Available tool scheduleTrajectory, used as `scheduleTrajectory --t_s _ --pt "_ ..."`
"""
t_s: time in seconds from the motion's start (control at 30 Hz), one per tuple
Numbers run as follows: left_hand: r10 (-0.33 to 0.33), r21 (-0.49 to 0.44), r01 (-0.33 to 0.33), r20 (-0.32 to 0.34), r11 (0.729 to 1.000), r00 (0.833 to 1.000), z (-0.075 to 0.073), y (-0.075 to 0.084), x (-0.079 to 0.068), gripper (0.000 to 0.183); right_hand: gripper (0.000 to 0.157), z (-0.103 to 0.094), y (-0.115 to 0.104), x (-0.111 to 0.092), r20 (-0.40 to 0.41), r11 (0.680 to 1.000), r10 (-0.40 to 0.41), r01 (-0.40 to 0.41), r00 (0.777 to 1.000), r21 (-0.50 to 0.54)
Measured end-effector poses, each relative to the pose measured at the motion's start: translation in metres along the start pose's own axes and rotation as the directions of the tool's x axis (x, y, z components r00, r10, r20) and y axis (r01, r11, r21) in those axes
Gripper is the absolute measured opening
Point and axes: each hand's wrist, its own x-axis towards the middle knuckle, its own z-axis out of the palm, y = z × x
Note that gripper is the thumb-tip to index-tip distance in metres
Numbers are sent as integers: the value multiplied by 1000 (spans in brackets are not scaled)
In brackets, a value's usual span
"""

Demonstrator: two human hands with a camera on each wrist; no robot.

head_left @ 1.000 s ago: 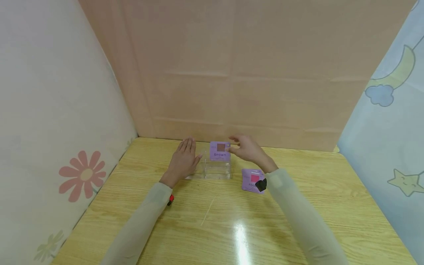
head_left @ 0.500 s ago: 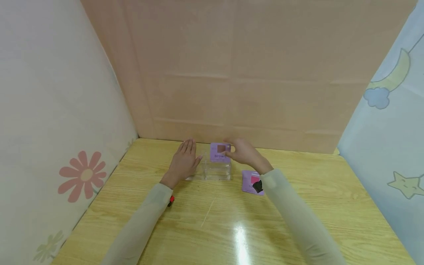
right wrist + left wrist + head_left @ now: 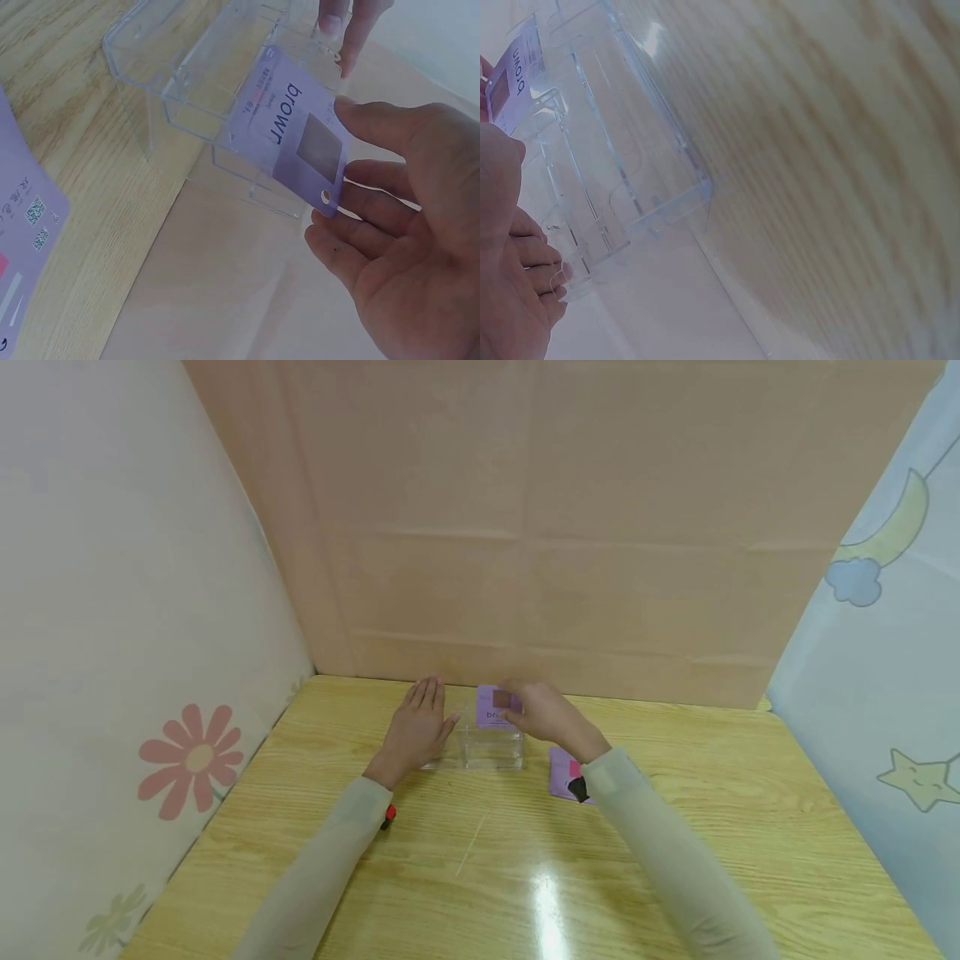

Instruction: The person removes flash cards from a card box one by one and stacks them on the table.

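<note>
A clear plastic tiered holder stands on the table near the back wall. In its right rear slot is an upright purple card pack, printed "brown" with a brown square; the word reads plainly in the right wrist view. My right hand pinches this pack at its right edge, thumb in front and fingers behind. My left hand lies with straight fingers over the left end of the holder, touching its rear edge in the left wrist view. A second purple pack with a pink square lies on the table, partly hidden by the right wrist.
A brown paper-like backdrop rises just behind the holder. Printed side walls stand left and right. Wood-grain table surface extends in front of the holder.
My right hand has moved left and closed onto the edge of the brown pack, covering part of its print. The left hand and the holder have stayed in place.
</note>
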Motion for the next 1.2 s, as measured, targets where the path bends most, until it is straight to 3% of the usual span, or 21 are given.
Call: scheduleTrajectory --t_s 0.53,1.2 --pt "0 4 0 -34 1000 999 1 -1 1 73 52 8 0 -1 -72 994 -67 60 995 -92" --pt "-2 4 2 -15 1000 1000 0 -2 0 75 50 9 -3 -2 -71 991 -70 61 995 -119"
